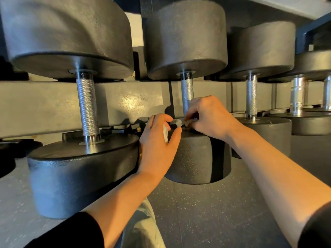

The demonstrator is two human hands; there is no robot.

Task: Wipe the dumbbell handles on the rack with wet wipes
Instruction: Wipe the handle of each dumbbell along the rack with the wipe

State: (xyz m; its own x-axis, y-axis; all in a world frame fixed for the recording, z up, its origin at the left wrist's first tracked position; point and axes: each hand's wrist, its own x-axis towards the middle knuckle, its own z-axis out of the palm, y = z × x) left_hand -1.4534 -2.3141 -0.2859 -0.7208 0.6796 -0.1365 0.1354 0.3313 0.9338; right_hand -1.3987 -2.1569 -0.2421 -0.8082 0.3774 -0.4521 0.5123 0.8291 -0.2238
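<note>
Pinching a wet wipe (179, 122) (twisted thin), both hands (182, 129) flank the handle (186, 93).

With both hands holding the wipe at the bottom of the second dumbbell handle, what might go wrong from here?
1. The wet wipe is twisted into a thin strip, so it may skip most of the knurled handle above.
2. The left hand and right hand sit between heavy dumbbell heads; fingers might get pinched if one shifts.

Both bare forearms reached forward, dark sleeves pushed up. The left hand (158, 144) and right hand (209, 117) met close together, fingers (174, 136) curled, each pinching the same thin strip between them.
</note>
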